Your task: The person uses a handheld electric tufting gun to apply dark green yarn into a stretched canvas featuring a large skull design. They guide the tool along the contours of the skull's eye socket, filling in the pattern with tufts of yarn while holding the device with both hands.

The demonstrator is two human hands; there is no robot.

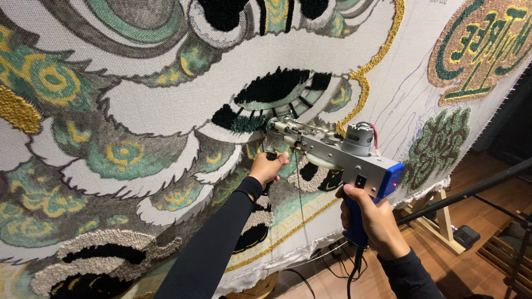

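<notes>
Your right hand [372, 221] at 5 o'clock is clamped on the blue grip of the tufting gun [338, 152], a grey metal body with a round motor on top, while your left hand [267, 168] grips its front handle. Its tip touches the stretched cloth [160, 111] just below a black tufted patch [271, 86]. Cables [332, 266] trail at 6 o'clock; a wooden frame leg [443, 218] and dark pole [471, 191] crowd 4 o'clock.
</notes>
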